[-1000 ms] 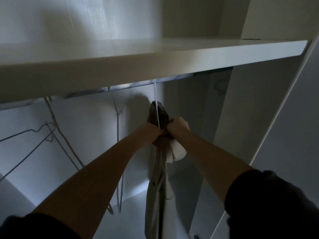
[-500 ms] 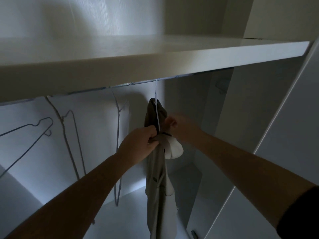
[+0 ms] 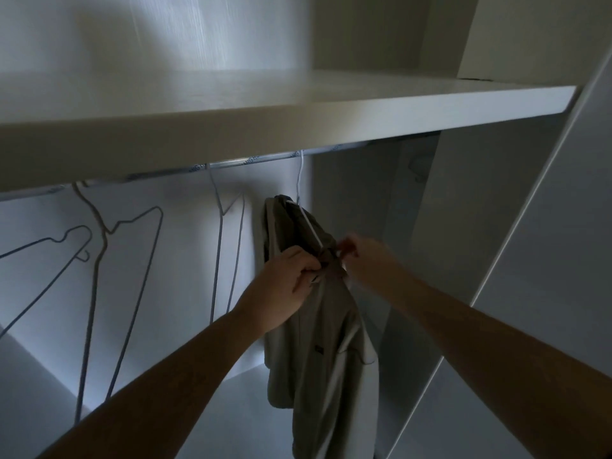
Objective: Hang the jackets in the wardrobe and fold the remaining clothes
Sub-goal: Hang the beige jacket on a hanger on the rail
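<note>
A jacket [image 3: 318,342] hangs on a hanger [image 3: 309,226] toward the rail's [image 3: 251,161] right end. The left hand [image 3: 284,286] pinches its shoulder, likely to straighten it. Whether the right hand [image 3: 367,260] grips is too blurred to tell.

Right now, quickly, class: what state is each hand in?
Left hand: closed, gripping the jacket near its top.
Right hand: blurred at the jacket; grip cannot be told.
</note>
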